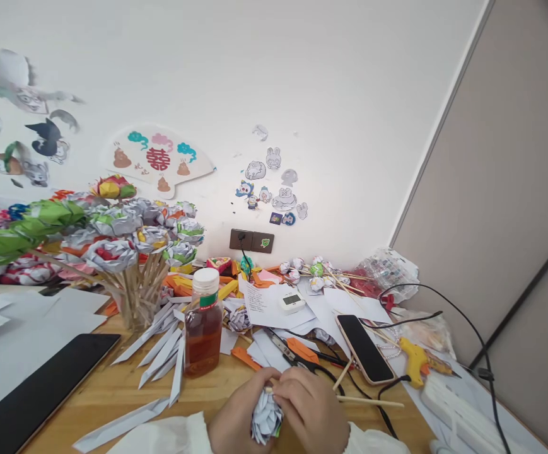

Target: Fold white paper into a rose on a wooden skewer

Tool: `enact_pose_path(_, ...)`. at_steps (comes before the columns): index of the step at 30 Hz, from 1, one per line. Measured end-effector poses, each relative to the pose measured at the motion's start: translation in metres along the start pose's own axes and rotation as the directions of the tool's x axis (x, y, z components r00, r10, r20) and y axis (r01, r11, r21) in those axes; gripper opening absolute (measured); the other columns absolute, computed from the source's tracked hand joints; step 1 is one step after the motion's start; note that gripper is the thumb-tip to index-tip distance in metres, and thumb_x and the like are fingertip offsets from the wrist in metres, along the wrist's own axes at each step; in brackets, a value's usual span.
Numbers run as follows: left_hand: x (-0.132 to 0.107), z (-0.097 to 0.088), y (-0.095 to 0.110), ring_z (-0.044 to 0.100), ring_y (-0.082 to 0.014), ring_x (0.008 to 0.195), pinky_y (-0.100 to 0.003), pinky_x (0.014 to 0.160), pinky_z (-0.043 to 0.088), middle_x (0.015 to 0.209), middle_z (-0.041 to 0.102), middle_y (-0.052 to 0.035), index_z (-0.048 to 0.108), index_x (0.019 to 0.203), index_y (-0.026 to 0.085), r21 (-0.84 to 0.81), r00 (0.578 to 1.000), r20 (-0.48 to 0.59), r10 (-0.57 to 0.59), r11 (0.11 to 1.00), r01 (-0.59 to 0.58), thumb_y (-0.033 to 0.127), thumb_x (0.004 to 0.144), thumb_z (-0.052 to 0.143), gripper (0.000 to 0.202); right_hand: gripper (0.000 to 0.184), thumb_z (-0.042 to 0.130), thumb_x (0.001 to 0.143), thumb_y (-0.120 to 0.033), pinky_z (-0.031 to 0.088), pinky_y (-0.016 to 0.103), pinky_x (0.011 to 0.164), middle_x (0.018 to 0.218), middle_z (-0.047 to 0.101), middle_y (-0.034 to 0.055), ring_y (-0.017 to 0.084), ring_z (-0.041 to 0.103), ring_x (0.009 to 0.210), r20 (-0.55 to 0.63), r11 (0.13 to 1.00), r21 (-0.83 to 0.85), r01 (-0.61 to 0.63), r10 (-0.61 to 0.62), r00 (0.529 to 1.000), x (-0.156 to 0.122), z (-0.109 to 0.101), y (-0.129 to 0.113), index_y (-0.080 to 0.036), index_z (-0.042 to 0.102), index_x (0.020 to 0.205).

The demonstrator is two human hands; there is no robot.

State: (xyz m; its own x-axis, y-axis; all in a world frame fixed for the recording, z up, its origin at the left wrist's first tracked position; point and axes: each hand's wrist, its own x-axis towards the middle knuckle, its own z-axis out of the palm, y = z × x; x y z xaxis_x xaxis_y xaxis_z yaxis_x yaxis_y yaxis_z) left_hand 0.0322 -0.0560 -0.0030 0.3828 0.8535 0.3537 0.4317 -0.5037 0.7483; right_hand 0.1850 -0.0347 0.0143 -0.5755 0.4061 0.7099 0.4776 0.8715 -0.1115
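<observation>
A white folded-paper flower (267, 419) with a bit of green at its lower edge sits between my two hands at the table's front. My left hand (239, 413) is closed around the flower's left side. My right hand (312, 407) has its fingers bent onto the flower's upper right, near a small pale wooden end. Some fingertips of both hands are hidden. A wooden stick (371, 401) shows to the right of my right hand; whether it joins the flower cannot be seen. Black-handled scissors (297, 358) lie just beyond my hands.
A bottle of amber liquid (204, 334) stands left of my hands, beside folded white paper strips (163, 353). Behind are paper flowers in a container (134, 299). A dark tablet (51, 384) lies at left. A phone (364, 350), yellow glue gun (413, 362), cables and white power strip (458, 407) are at right.
</observation>
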Motion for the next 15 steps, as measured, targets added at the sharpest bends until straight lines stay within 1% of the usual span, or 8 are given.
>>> enact_pose_path(4, 0.0, 0.001, -0.001, 0.054, -0.018, 0.089, -0.024, 0.079, 0.043, 0.095, 0.057, -0.0007, 0.035, 0.104, 0.023, 0.007, 1.0, -0.007, 0.008, 1.0, -0.007, 0.004, 0.051, 0.049, 0.058, 0.031, 0.028, 0.089, -0.026, 0.037, 0.024, 0.053, 0.068, 0.058, 0.0019, 0.013, 0.053, 0.062, -0.011, 0.997, -0.076, -0.002, 0.001, 1.0, -0.0015, 0.0017, -0.0015, -0.019, 0.053, 0.072)
enact_pose_path(7, 0.0, 0.0022, -0.0019, 0.055, -0.0174, 0.085, -0.024, 0.077, 0.044, 0.093, 0.057, -0.0004, 0.036, 0.104, 0.023, 0.004, 1.0, -0.004, 0.026, 1.0, -0.026, 0.004, 0.051, 0.049, 0.058, 0.034, 0.025, 0.09, -0.027, 0.035, 0.024, 0.053, 0.066, 0.058, 0.0017, 0.013, 0.053, 0.06, -0.001, 0.995, -0.094, -0.023, 0.023, 1.0, -0.0029, 0.0038, -0.0025, -0.019, 0.052, 0.071)
enact_pose_path(11, -0.0003, 0.0023, -0.0018, 0.054, -0.0182, 0.088, -0.025, 0.079, 0.043, 0.096, 0.057, -0.0013, 0.036, 0.103, 0.023, 0.015, 1.0, -0.003, 0.023, 1.0, -0.023, 0.004, 0.051, 0.049, 0.057, 0.028, 0.027, 0.089, -0.027, 0.033, 0.025, 0.054, 0.068, 0.057, 0.0007, 0.014, 0.052, 0.061, 0.038, 0.994, -0.088, -0.06, 0.063, 0.997, -0.0053, 0.0059, -0.0012, -0.02, 0.051, 0.075)
enact_pose_path(15, -0.0011, 0.0018, -0.0015, 0.054, -0.0196, 0.092, -0.026, 0.081, 0.042, 0.1, 0.057, -0.0039, 0.034, 0.107, 0.021, 0.019, 1.0, -0.01, -0.017, 1.0, 0.017, 0.005, 0.052, 0.05, 0.059, 0.023, 0.032, 0.087, -0.032, 0.031, 0.025, 0.052, 0.069, 0.055, 0.0014, 0.016, 0.051, 0.062, -0.001, 0.98, -0.133, -0.146, 0.147, 0.989, -0.0064, 0.0066, 0.0004, -0.02, 0.051, 0.082)
